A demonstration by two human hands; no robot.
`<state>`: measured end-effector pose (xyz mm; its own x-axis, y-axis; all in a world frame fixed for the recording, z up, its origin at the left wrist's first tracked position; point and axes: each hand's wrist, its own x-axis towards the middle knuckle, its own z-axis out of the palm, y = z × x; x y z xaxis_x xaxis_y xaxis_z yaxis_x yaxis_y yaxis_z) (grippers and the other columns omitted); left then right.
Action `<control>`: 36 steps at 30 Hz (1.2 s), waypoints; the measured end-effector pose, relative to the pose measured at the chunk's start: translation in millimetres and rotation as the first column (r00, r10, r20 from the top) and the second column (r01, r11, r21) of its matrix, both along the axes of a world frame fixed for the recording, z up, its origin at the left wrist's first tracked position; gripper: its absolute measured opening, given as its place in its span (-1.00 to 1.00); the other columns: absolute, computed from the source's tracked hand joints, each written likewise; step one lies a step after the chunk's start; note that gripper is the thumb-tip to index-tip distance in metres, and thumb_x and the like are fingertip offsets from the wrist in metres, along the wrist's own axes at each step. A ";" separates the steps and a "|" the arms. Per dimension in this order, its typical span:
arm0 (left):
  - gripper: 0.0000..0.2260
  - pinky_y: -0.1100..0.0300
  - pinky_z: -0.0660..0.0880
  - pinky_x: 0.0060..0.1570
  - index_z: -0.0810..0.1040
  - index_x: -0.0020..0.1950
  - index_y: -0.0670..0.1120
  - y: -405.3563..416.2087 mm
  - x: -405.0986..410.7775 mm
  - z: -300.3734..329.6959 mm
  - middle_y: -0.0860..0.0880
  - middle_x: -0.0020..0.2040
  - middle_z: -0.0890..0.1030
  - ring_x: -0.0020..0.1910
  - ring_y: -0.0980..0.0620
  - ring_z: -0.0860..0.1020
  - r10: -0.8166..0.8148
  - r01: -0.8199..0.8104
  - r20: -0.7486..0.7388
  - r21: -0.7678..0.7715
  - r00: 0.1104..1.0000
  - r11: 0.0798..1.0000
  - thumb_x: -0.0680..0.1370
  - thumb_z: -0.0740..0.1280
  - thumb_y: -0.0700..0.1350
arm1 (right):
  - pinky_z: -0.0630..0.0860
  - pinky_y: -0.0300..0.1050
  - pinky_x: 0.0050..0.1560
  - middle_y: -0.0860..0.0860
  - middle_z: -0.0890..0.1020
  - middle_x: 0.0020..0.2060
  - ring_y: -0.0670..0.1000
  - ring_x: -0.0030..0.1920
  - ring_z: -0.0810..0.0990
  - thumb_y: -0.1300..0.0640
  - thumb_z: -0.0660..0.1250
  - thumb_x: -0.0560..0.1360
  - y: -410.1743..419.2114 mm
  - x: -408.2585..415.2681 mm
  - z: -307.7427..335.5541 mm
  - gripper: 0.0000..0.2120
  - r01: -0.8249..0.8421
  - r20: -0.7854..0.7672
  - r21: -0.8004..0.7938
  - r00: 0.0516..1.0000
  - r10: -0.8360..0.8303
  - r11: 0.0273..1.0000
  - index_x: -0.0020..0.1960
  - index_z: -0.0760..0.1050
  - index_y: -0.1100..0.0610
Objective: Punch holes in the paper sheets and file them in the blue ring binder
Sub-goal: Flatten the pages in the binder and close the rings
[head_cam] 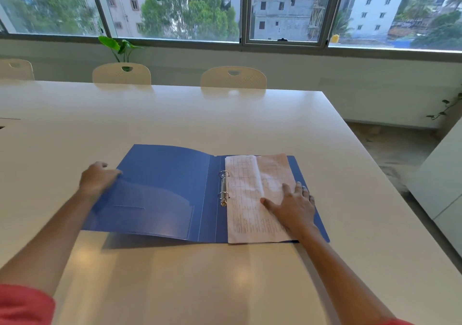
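Paper sheets [255,197] already threaded on the two metal rings [223,188], lying on the right half of the open blue ring binder [160,189] — thin, limp, creased down the middle, likely to tear at the holes if tugged. Right hand [292,207] flat on the sheets, fingers spread. Left hand [96,178] grips the front cover's outer edge, fingers curled round it; cover slightly raised, stiff but light — best swung from that edge. Binder mid white tabletop [225,114]; empty chairs [233,77] beyond.
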<state>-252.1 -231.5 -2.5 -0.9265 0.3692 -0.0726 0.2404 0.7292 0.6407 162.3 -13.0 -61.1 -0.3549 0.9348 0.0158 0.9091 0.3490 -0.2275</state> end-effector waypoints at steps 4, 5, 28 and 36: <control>-0.81 0.10 0.43 -0.26 0.55 0.09 -0.24 -11.7 -10.2 35.5 -0.19 0.01 0.57 -0.34 -0.14 0.48 -0.131 0.053 0.297 0.259 0.946 0.964 0.54 0.29 -0.17 | 0.14 0.15 0.47 0.23 0.23 0.50 0.21 0.51 0.15 -0.53 0.12 0.34 -1.8 -1.2 0.6 -0.07 0.017 -0.017 0.018 1.000 -0.016 1.000 0.49 0.22 0.07; -0.80 0.09 0.46 -0.25 0.55 0.12 -0.25 -12.9 -13.1 46.6 -0.19 -0.01 0.58 -0.36 -0.12 0.50 -0.176 0.092 0.286 0.286 0.942 0.954 0.56 0.26 -0.19 | 0.15 0.15 0.47 0.23 0.23 0.50 0.21 0.51 0.16 -0.53 0.12 0.34 -2.3 -1.1 1.1 -0.07 0.018 -0.016 0.020 1.000 -0.018 1.000 0.49 0.22 0.07; -0.63 0.17 0.20 0.38 0.36 0.40 0.11 112.6 195.5 26.4 0.02 0.44 0.36 0.41 0.11 0.29 -0.813 0.701 0.055 0.475 0.580 0.532 0.60 0.26 -0.07 | 0.38 0.07 0.24 0.13 0.45 0.34 0.17 0.32 0.41 -0.57 -0.05 0.28 -6.6 8.1 6.3 -0.03 0.026 0.066 0.129 0.997 -0.035 0.991 0.33 0.40 0.14; -0.38 -0.14 0.00 0.46 0.23 0.50 0.11 124.2 220.2 -21.5 0.11 0.56 0.13 0.55 -0.01 -0.01 -0.848 0.846 -0.111 -0.076 0.518 0.527 0.47 0.10 0.29 | 0.55 -0.12 -0.11 -0.11 0.70 -0.22 0.11 0.07 0.55 0.19 0.24 0.46 29.0 61.3 -0.8 -0.87 -0.041 -0.632 -0.321 0.754 -0.182 0.946 -0.04 0.51 0.02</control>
